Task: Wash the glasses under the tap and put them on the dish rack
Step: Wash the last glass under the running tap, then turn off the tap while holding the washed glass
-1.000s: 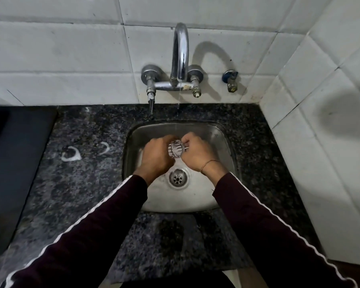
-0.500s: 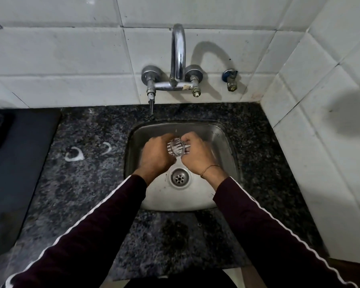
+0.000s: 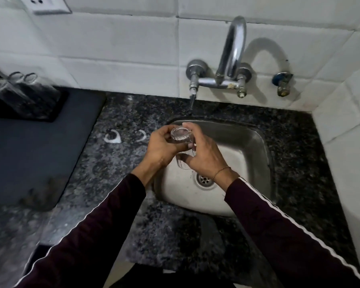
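A small clear ribbed glass [image 3: 181, 136] is held bottom-up over the left part of the steel sink [image 3: 243, 138]. My left hand [image 3: 161, 148] grips it from the left and my right hand [image 3: 204, 156] from the right. Both sets of fingers wrap its sides, hiding most of the glass. The chrome tap [image 3: 231, 53] stands on the tiled wall behind, its spout to the right of the glass. At the far left, clear glasses [image 3: 27, 88] stand blurred on a dark rack [image 3: 29, 113].
A dark mat [image 3: 40, 154] covers the counter left of the sink. Speckled black granite [image 3: 116, 163] surrounds the basin, with two white marks on it. The drain [image 3: 204, 179] lies below my right wrist. Tiled walls close the back and right. A wall socket [image 3: 48, 5] sits top left.
The view has swung left, bringing the rack and glasses into sight. Both hands have lifted the glass up and left from under the tap, now base-up.
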